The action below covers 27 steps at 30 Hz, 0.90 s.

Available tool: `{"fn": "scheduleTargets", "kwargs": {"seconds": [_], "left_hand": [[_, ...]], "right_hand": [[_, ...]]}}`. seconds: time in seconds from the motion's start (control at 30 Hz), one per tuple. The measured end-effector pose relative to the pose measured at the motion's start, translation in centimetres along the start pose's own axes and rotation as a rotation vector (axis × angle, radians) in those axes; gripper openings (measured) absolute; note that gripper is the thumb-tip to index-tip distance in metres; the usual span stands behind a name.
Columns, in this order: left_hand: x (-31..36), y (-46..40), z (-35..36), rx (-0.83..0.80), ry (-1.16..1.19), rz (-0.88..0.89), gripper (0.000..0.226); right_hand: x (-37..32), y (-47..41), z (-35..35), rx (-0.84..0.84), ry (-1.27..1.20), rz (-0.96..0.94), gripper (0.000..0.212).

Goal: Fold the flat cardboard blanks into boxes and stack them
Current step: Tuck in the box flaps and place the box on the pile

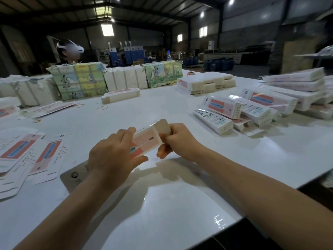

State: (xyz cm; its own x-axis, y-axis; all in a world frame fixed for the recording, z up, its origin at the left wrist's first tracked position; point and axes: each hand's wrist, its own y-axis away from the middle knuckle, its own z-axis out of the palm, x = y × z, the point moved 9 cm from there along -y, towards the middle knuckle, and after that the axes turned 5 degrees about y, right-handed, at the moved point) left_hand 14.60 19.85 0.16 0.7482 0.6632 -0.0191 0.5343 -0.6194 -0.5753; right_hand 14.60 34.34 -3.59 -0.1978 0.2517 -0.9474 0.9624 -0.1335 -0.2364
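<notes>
Your left grip (pixel 115 152): clasps the box (pixel 146 143) at its near end.
Your right grip (pixel 177 139): pinches its far flap.
Box: above the desk (pixel 162 204), mid-near edge.

Dim warehouse with dark metal roof (pixel 144 13) and bright ceiling lamps (pixel 231 0) at one o'clock. Small lit windows (pixel 203 31) along far wall, twelve to one o'clock. Blue barrels (pixel 219 64) on floor beneath.

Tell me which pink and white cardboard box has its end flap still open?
The pink and white cardboard box held in both hands above the table: its brown end flap sticks up, while the stacked boxes at right are closed.
</notes>
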Motion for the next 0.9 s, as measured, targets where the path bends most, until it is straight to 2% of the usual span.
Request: {"fn": "scheduleTargets", "kwargs": {"seconds": [0.1, 0.2, 0.27, 0.3, 0.43, 0.6, 0.7, 0.9], "left_hand": [[-0.5, 0.0, 0.0, 0.015, 0.048, -0.042, 0.075], [-1.8, 0.0, -0.4, 0.058, 0.093, -0.143, 0.072], [-2.7, 0.1, -0.8, 0.086, 0.118, -0.205, 0.072], [-3.0, 0.1, -0.9, 0.091, 0.130, -0.229, 0.074], [-3.2, 0.2, -0.3, 0.070, 0.167, -0.273, 0.079], [-3.1, 0.1, 0.5, 0.075, 0.171, -0.286, 0.083], [-3.2, 0.1, 0.9, 0.065, 0.194, -0.308, 0.084], [-2.8, 0.1, 1.9, 0.001, 0.179, -0.284, 0.076]], "right_hand": [[-0.2, -0.2, -0.4, 0.033, -0.130, -0.019, 0.018], [0.3, -0.2, -2.5, 0.251, -0.286, -0.009, 0.014], [0.3, 0.5, -3.9, 0.421, -0.217, -0.056, 0.006], [0.1, 0.8, -4.1, 0.463, -0.147, -0.095, 0.009], [-1.0, 1.2, -1.7, 0.407, 0.063, -0.242, 0.022], [-0.6, 1.2, -1.4, 0.425, 0.064, -0.199, 0.032], [-1.0, 1.4, -1.2, 0.424, 0.174, -0.193, 0.031], [-1.8, 1.4, 0.5, 0.283, 0.274, -0.237, 0.024]]}}
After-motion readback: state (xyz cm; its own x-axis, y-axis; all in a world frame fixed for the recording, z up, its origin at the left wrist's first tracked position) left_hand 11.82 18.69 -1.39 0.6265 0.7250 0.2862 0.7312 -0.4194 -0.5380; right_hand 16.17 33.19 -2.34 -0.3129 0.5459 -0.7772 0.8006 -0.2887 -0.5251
